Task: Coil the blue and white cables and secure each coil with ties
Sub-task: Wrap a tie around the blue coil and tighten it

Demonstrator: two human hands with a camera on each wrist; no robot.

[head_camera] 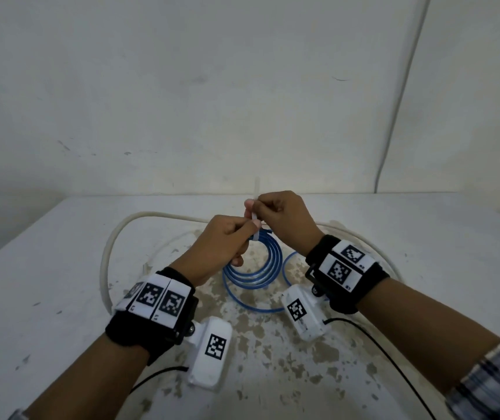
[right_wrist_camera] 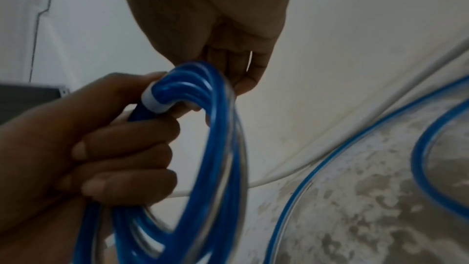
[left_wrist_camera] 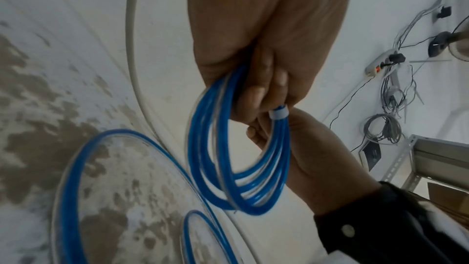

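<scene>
Several turns of the blue cable (head_camera: 253,268) hung bunched as a coil between the two hands above the desk (head_camera: 45,268), while a loose loop of the same cable trailed on the worn surface below. The left hand (head_camera: 221,247) was curled round the top of the coil, its fingers (right_wrist_camera: 121,148) wrapped through the loops. The right hand (head_camera: 285,219) pinched the free tail of a white tie (head_camera: 254,219), which stood up past the knuckles; the tie's band already circled the bunched strands, as the left wrist view showed (left_wrist_camera: 279,112).

The blue cable looked light, glossy and springy: its turns fanned apart away from the tie, so it would likely slip or spring open if gripped loosely. The safest hold seemed to be right beside the tie, with the strands squeezed together, while the tail was drawn snug. The tie itself appeared thin and flexible, best taken near its tip between thumb and finger.

The white cable (head_camera: 112,256) lay uncoiled in a wide arc on the desk, round the far side of the hands. It looked thicker and stiffer, and would probably want larger loops and a firmer grasp.
</scene>
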